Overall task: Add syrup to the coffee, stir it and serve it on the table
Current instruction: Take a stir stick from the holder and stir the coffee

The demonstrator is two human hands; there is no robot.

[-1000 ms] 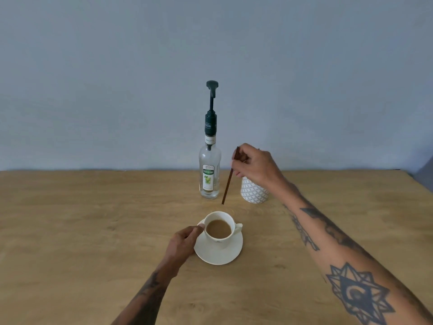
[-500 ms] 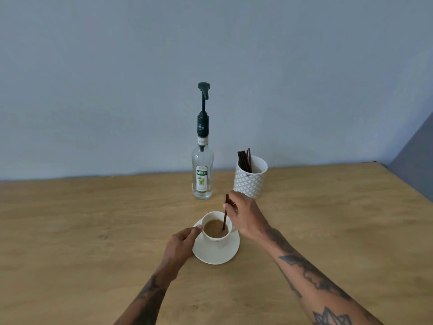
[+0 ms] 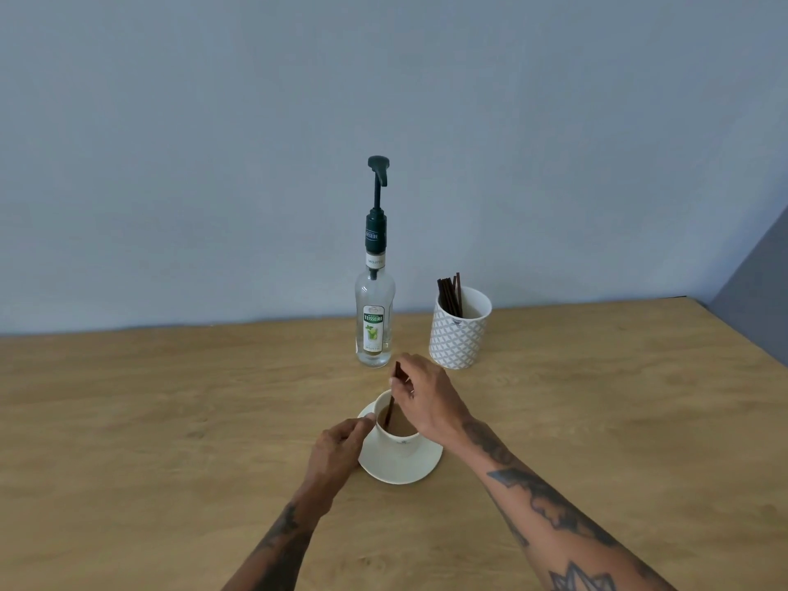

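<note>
A white cup [image 3: 401, 439] of milky coffee stands on a white saucer [image 3: 409, 469] in the middle of the wooden table [image 3: 170, 420]. My right hand [image 3: 426, 398] hovers over the cup's right side and pinches a thin dark stir stick [image 3: 391, 405], whose lower end dips into the coffee. My left hand [image 3: 337, 450] rests at the left, fingertips touching the cup and saucer rim. A clear syrup bottle [image 3: 374, 322] with a dark green pump stands upright just behind the cup.
A white patterned cup [image 3: 458, 334] holding several dark stir sticks stands to the right of the bottle. A grey-blue wall runs along the table's far edge. The table's right edge slants at the far right.
My right hand brought the stir stick down from beside the stick holder to the cup, and its tip went into the coffee. My left hand stayed on the cup and saucer.
</note>
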